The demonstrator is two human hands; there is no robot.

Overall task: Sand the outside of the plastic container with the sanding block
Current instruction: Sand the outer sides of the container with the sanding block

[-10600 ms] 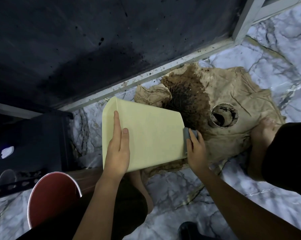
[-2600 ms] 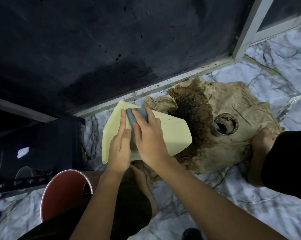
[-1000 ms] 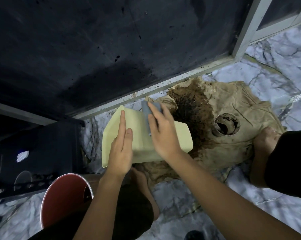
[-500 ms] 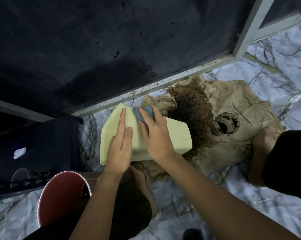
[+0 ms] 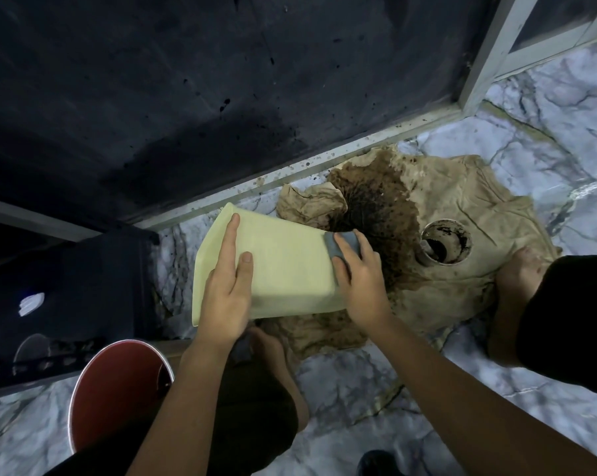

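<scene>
A pale yellow plastic container [image 5: 283, 269] lies on its side above the floor, its wide rim to the left and its narrow base to the right. My left hand [image 5: 226, 290] lies flat on its upper wall near the rim, fingers stretched out, steadying it. My right hand [image 5: 360, 280] grips a grey sanding block [image 5: 340, 247] and presses it against the container's right end, at the base corner. Most of the block is hidden under my fingers.
A stained brown cloth [image 5: 444, 242] covers the marble floor under and right of the container, with a dirty round cup [image 5: 444, 247] on it. A red bucket [image 5: 115, 389] stands at lower left. A dark panel [image 5: 187, 97] with a metal frame runs behind. My bare feet rest on the cloth's edge.
My right hand has slid the sanding block from the container's upper middle wall to its right base end. The container has turned, showing a broader flat side. My left hand stays near the rim.
</scene>
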